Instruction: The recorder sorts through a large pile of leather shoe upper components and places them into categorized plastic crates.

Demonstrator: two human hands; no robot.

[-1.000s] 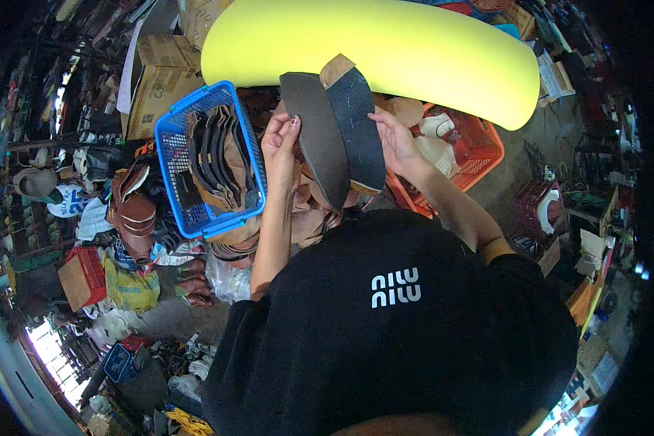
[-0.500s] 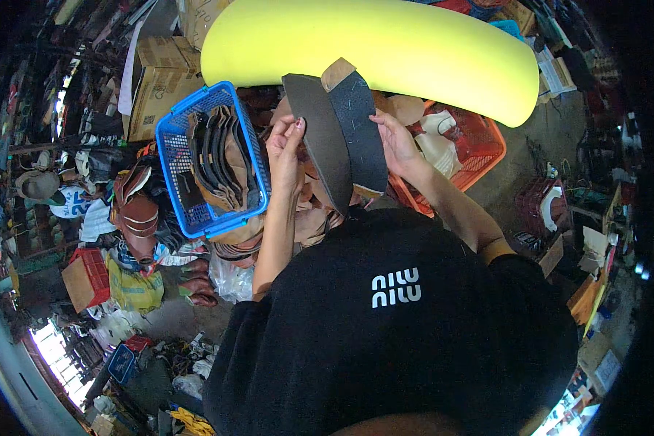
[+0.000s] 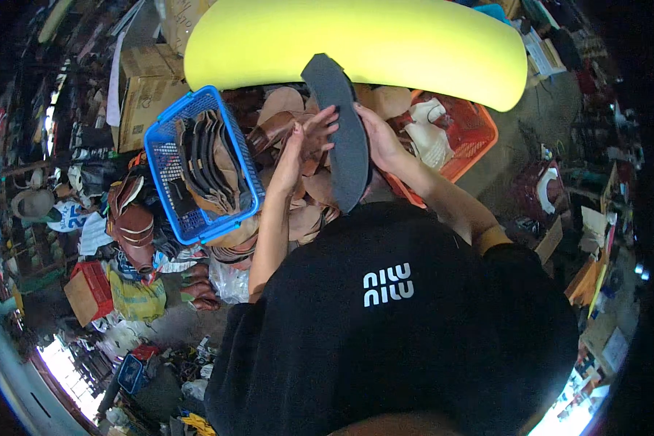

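Note:
A curved, dark grey foam-like piece [image 3: 339, 127] stands upright in front of my chest. My right hand [image 3: 381, 142] grips its right edge, with the fingers hidden behind it. My left hand [image 3: 307, 145] is open at the left edge, its fingers stretched apart with the tips against or just beside the piece; contact is hard to tell. Beneath and behind the hands lies a heap of brown leather pieces [image 3: 320, 190]. A blue plastic basket [image 3: 184, 236] to the left holds a row of dark and tan curved pieces [image 3: 214, 163].
A large rounded yellow form [image 3: 370, 43] spans the far side. To the right, an orange-red basket [image 3: 479, 145] contains pale and reddish pieces. Cardboard boxes [image 3: 149, 91] stand at far left. Bags, a red crate [image 3: 94, 287] and assorted goods cover the floor on the left.
Two dark pieces were fanned apart, one by each hand; now the grey one covers the other and the brown tip is out of sight. My left hand has loosened its pinch.

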